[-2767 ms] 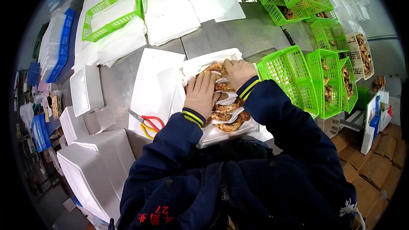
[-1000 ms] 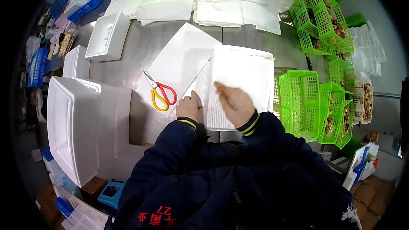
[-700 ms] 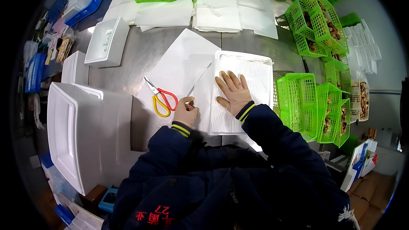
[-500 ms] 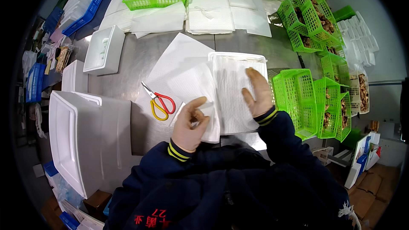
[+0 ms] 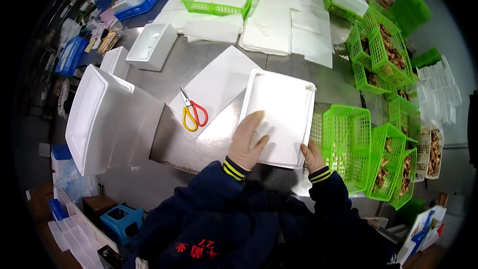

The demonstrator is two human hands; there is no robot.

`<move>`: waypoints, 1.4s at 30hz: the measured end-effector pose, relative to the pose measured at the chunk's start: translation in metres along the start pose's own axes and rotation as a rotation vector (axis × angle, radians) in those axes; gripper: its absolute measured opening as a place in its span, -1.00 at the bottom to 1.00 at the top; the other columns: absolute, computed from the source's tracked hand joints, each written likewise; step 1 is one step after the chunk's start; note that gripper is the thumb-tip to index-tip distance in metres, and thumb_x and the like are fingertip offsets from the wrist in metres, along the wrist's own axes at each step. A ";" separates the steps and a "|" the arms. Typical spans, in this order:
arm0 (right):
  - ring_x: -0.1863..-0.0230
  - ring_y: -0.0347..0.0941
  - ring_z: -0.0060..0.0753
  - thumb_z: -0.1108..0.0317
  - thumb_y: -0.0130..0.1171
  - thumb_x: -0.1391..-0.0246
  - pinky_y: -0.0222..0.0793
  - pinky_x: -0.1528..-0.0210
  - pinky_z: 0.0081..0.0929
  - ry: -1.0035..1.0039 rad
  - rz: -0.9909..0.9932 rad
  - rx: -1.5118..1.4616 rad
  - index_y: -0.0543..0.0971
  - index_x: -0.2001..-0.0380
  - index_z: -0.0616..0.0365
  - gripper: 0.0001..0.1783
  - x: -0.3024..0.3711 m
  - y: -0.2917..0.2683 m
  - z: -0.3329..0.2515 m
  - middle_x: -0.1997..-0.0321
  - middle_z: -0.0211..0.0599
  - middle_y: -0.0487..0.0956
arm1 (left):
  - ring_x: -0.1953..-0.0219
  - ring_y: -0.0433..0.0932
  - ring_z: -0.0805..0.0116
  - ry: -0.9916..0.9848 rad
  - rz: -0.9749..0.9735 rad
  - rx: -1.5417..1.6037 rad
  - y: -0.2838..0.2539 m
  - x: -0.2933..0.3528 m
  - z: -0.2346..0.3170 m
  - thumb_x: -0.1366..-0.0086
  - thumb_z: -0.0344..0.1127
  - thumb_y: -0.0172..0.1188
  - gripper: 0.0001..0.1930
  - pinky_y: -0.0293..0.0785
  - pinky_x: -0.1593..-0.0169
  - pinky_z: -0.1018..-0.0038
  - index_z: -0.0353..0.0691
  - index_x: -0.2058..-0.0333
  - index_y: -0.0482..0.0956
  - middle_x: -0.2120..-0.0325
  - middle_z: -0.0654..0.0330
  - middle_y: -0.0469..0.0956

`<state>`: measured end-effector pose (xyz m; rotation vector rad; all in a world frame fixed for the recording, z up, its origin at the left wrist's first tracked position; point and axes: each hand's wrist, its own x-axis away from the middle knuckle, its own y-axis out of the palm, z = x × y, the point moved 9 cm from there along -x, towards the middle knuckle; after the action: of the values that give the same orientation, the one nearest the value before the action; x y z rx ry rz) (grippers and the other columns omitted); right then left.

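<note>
A white foam box [image 5: 311, 100] stands on the metal table in front of me, with a ribbed white sheet [image 5: 281, 102] lying flat inside it. My left hand [image 5: 246, 144], in a pale glove, rests with its fingers stretched over the box's left near part, against the sheet. At the near right corner my gloved right hand [image 5: 312, 157] has its fingers closed on the box's rim. Left of the box lies another white sheet [image 5: 219, 77], with scissors [image 5: 191, 111] on it that have one red and one yellow handle.
Green baskets [image 5: 347, 142] stand at the right, several holding brown mushroom-like pieces [image 5: 391, 45]. Large white foam boxes [image 5: 122, 119] are stacked at the left. Stacks of white sheets [image 5: 269, 27] and a shallow green basket [image 5: 219, 7] lie at the back. A blue stool [image 5: 122, 221] is below left.
The sheet that lay over the box top now lies down inside it. The loose sheets at its left edge are gone from there. My left hand moved onto the box, my right down to its corner.
</note>
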<state>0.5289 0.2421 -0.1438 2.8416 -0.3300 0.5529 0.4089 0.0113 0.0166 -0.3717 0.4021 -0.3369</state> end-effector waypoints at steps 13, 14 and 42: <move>-0.13 0.50 -0.04 -0.11 -0.10 -0.39 0.42 -0.20 -0.24 0.155 0.228 -0.440 0.47 -0.14 0.29 -0.36 -0.102 -0.054 0.079 -0.12 0.06 0.56 | -0.12 0.55 -0.01 -0.657 -0.298 0.214 0.021 0.027 -0.117 0.01 0.10 0.48 0.15 0.43 -0.21 0.34 -0.33 -0.41 0.04 -0.09 -0.21 0.53; -0.11 0.50 -0.05 -0.10 -0.10 -0.39 0.42 -0.19 -0.24 0.160 0.227 -0.410 0.48 -0.13 0.29 -0.37 -0.089 -0.056 0.077 -0.11 0.05 0.56 | -0.08 0.57 0.00 -0.668 -0.319 0.268 0.009 0.026 -0.094 0.01 0.07 0.49 0.11 0.45 -0.18 0.34 -0.34 -0.39 0.08 -0.07 -0.19 0.55; 0.27 0.62 -0.30 0.17 -0.22 -0.44 0.55 0.14 -0.42 0.017 -0.819 0.487 0.59 0.18 0.32 -0.53 0.130 0.802 0.129 0.23 -0.07 0.69 | -0.08 0.52 0.22 -0.702 0.745 0.523 -0.617 0.541 -0.167 -0.19 -0.27 0.44 -0.19 0.46 -0.18 0.33 -0.49 -0.28 0.19 -0.09 -0.03 0.48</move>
<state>0.4809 -0.5759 -0.0667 3.0216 1.0621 0.5100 0.6557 -0.7861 -0.0422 0.1946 -0.2545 0.4188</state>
